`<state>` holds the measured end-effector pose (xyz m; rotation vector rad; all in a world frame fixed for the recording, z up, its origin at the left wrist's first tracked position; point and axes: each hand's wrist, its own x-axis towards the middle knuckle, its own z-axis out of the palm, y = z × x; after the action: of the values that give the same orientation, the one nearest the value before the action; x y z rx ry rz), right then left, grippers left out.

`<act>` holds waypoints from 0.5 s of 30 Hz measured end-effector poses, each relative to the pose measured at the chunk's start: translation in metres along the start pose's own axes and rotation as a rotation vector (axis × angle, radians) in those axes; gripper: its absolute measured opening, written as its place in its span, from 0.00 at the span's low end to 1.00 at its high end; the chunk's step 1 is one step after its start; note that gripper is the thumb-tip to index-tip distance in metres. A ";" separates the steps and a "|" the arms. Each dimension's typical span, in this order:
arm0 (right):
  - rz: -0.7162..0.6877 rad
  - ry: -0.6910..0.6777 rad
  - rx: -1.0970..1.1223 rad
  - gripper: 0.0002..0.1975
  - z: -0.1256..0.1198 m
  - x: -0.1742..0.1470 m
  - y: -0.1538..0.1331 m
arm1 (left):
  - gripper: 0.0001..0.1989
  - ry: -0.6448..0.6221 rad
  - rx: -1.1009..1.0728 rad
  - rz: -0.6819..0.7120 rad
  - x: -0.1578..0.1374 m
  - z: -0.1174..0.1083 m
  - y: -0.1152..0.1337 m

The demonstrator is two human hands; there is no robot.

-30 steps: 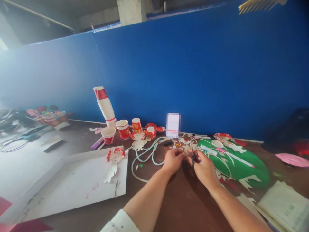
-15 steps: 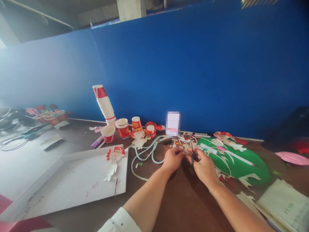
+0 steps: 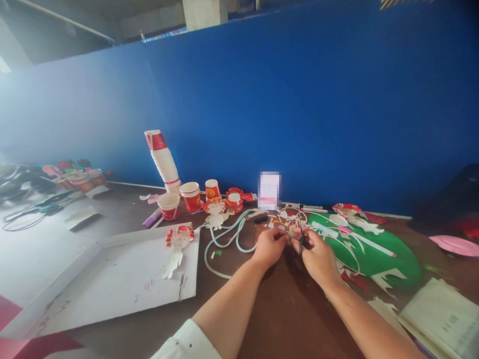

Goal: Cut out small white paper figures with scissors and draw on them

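Observation:
Near the middle of the table, my right hand (image 3: pixel 317 253) is closed round dark-handled scissors (image 3: pixel 301 243), whose blades point away from me. Close beside it my left hand (image 3: pixel 270 246) pinches a small pale paper piece (image 3: pixel 291 230) at the blades. The fingers cover part of that piece, so its full outline is hidden. White and red paper scraps lie just beyond both hands. To the right of my right hand is a green sheet (image 3: pixel 396 254) with markers and offcuts on it. A pale blue cable (image 3: pixel 220 244) loops to the left of my left hand.
A white cardboard lid (image 3: pixel 112 284) bears a paper lion-like figure (image 3: pixel 180 244). Red and white paper cups (image 3: pixel 190 197) and a leaning cup stack (image 3: pixel 162 162) stand by the blue partition (image 3: pixel 262 99). An open notebook (image 3: pixel 441 314) lies front right.
Both hands stay at nearly the same place. The scissors have turned slightly in my right hand. The whole view has shifted a little.

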<state>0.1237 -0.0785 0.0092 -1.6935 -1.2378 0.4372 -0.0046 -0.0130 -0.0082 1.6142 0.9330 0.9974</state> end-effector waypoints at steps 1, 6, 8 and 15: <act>0.010 0.003 -0.006 0.18 0.000 0.000 -0.001 | 0.09 0.005 0.010 0.003 0.000 0.000 0.000; 0.064 0.014 -0.001 0.21 -0.002 0.000 -0.006 | 0.08 0.010 0.067 0.013 -0.002 0.000 0.004; 0.061 0.023 0.001 0.21 -0.002 0.000 -0.007 | 0.08 -0.002 0.094 0.008 -0.003 -0.001 0.007; -0.016 0.018 0.017 0.18 0.001 0.000 -0.003 | 0.18 -0.029 0.046 -0.036 -0.005 -0.001 0.009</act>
<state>0.1214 -0.0780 0.0113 -1.6686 -1.2301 0.4210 -0.0064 -0.0195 0.0002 1.6405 0.9684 0.9312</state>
